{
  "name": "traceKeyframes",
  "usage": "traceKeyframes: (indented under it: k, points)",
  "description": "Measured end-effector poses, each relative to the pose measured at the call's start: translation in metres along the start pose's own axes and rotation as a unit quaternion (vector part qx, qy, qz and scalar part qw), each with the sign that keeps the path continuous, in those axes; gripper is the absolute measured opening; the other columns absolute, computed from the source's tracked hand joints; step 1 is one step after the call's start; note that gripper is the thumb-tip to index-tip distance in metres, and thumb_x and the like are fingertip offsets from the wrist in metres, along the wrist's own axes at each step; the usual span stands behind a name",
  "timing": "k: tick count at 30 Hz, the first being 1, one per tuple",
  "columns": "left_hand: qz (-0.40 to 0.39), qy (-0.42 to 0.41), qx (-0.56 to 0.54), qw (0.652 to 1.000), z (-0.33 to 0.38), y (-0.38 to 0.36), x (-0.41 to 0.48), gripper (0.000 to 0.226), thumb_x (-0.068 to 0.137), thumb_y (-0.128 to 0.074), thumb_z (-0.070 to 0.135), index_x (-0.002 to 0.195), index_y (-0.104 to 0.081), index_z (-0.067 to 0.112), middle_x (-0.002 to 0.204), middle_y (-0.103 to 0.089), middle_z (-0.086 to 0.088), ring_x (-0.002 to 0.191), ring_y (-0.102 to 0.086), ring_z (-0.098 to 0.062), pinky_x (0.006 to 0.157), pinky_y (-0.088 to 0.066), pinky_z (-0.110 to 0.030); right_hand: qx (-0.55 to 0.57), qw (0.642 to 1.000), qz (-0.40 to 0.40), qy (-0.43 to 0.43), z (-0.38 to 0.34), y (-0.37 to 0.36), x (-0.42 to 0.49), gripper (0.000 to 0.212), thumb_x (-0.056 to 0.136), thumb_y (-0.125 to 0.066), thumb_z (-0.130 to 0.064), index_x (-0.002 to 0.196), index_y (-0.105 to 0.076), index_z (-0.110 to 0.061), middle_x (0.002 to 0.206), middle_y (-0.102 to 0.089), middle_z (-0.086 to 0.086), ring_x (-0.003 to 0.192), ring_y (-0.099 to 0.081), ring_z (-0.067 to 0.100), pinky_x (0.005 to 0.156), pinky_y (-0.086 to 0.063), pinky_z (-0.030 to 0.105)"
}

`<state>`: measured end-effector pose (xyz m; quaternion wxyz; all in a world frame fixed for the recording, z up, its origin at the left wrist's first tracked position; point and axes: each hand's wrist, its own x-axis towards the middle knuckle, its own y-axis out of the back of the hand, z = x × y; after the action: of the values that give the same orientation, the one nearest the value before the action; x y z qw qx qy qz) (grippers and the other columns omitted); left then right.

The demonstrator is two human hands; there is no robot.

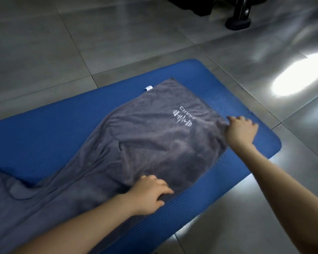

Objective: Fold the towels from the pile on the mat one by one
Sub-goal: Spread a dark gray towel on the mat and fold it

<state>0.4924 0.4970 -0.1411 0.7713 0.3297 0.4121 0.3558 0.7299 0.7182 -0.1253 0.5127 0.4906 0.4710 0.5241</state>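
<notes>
A grey towel (145,140) with a white embroidered logo lies spread along a blue ribbed mat (44,132), its left end bunched toward the frame's lower left. My left hand (151,193) rests on the towel's near edge with its fingers spread fairly straight. My right hand (240,131) sits at the towel's right corner, fingers curled on the cloth there. A small white label (148,88) sticks out from the towel's far edge.
Grey glossy floor tiles (81,43) surround the mat, with bright light patches at the right. A black stand foot (238,22) and dark equipment sit at the top right, away from the mat.
</notes>
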Motion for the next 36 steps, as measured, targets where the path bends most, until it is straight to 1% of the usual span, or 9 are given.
traceKeyframes:
  k: [6, 9, 13, 19, 23, 25, 27, 31, 36]
  points:
    - [0.165, -0.002, 0.045, 0.985, -0.019, -0.025, -0.058, 0.029, 0.060, -0.081, 0.025, 0.085, -0.068, 0.030, 0.080, -0.058, 0.011, 0.074, -0.058, -0.009, 0.060, -0.049, -0.021, 0.042, 0.972, -0.013, 0.230, -0.030, -0.052, -0.113, 0.043, 0.077, -0.049, -0.055, 0.101, -0.068, -0.025, 0.098, -0.066, 0.004, 0.087, -0.062, 0.032, 0.077, -0.045, 0.042]
    - [0.158, 0.009, 0.080, 0.984, -0.040, -0.023, -0.096, 0.023, 0.063, -0.080, 0.025, 0.081, -0.068, 0.031, 0.079, -0.058, 0.013, 0.071, -0.056, -0.007, 0.057, -0.047, -0.019, 0.052, 0.972, 0.007, 0.230, -0.027, -0.062, -0.122, 0.026, 0.079, -0.067, -0.045, 0.098, -0.069, -0.026, 0.094, -0.063, 0.001, 0.087, -0.059, 0.030, 0.074, -0.040, 0.040]
    - [0.108, -0.021, 0.163, 0.980, -0.081, -0.004, -0.147, 0.008, 0.074, -0.064, 0.025, 0.079, -0.065, 0.031, 0.076, -0.055, 0.012, 0.069, -0.051, -0.007, 0.056, -0.045, -0.020, 0.044, 0.980, 0.059, 0.183, -0.024, -0.057, -0.124, 0.028, 0.082, -0.048, -0.033, 0.071, -0.071, -0.023, 0.068, -0.060, 0.000, 0.062, -0.057, 0.029, 0.072, -0.023, 0.036]
    - [0.090, -0.025, 0.270, 0.958, -0.130, 0.039, -0.223, 0.020, 0.076, -0.043, 0.033, 0.066, -0.060, 0.031, 0.068, -0.054, 0.011, 0.062, -0.051, -0.009, 0.049, -0.045, -0.024, -0.027, 0.992, 0.056, 0.105, -0.035, -0.036, -0.140, 0.014, 0.058, -0.077, 0.001, 0.054, -0.065, -0.006, 0.056, -0.054, 0.014, 0.061, -0.054, 0.033, 0.078, -0.027, 0.043]
    - [0.131, 0.045, 0.282, 0.949, -0.166, 0.054, -0.265, 0.023, 0.075, -0.044, 0.032, 0.068, -0.066, 0.031, 0.068, -0.058, 0.010, 0.062, -0.054, -0.011, 0.050, -0.050, -0.029, 0.020, 0.967, 0.113, 0.226, -0.112, -0.015, -0.154, 0.008, 0.071, -0.070, -0.016, 0.065, -0.070, -0.013, 0.065, -0.061, 0.008, 0.063, -0.057, 0.032, 0.073, -0.031, 0.040]
    - [0.161, 0.094, 0.291, 0.938, -0.183, 0.058, -0.278, 0.006, 0.069, -0.066, 0.024, 0.067, -0.070, 0.028, 0.064, -0.060, 0.007, 0.057, -0.056, -0.014, 0.046, -0.048, -0.029, 0.081, 0.938, 0.124, 0.312, -0.161, -0.001, -0.161, 0.021, 0.077, -0.054, -0.027, 0.067, -0.071, -0.019, 0.069, -0.065, 0.003, 0.062, -0.058, 0.030, 0.068, -0.040, 0.038]
    - [0.194, 0.157, 0.273, 0.929, -0.206, 0.057, -0.288, 0.020, 0.055, -0.085, 0.011, 0.067, -0.072, 0.021, 0.062, -0.061, 0.002, 0.053, -0.056, -0.019, 0.044, -0.045, -0.028, 0.136, 0.899, 0.120, 0.398, -0.206, 0.010, -0.165, 0.020, 0.076, -0.054, -0.028, 0.074, -0.073, -0.022, 0.076, -0.070, 0.000, 0.065, -0.061, 0.028, 0.066, -0.046, 0.037]
    - [0.256, 0.287, 0.218, 0.897, -0.259, 0.044, -0.295, 0.021, 0.062, -0.082, 0.002, 0.079, -0.075, 0.012, 0.070, -0.065, -0.007, 0.061, -0.057, -0.031, 0.053, -0.046, -0.035, 0.137, 0.848, 0.096, 0.503, -0.281, 0.018, -0.154, 0.023, 0.071, -0.064, -0.025, 0.090, -0.074, -0.020, 0.088, -0.072, -0.001, 0.075, -0.066, 0.028, 0.070, -0.051, 0.039]
    - [0.286, 0.430, 0.098, 0.851, -0.313, 0.030, -0.294, 0.030, 0.093, -0.048, 0.011, 0.117, -0.064, 0.018, 0.119, -0.063, -0.006, 0.106, -0.049, -0.034, 0.085, -0.038, -0.040, -0.022, 0.800, 0.048, 0.598, -0.329, 0.002, -0.120, 0.043, 0.054, -0.087, -0.013, 0.095, -0.075, -0.019, 0.085, -0.073, -0.001, 0.081, -0.065, 0.029, 0.085, -0.044, 0.050]
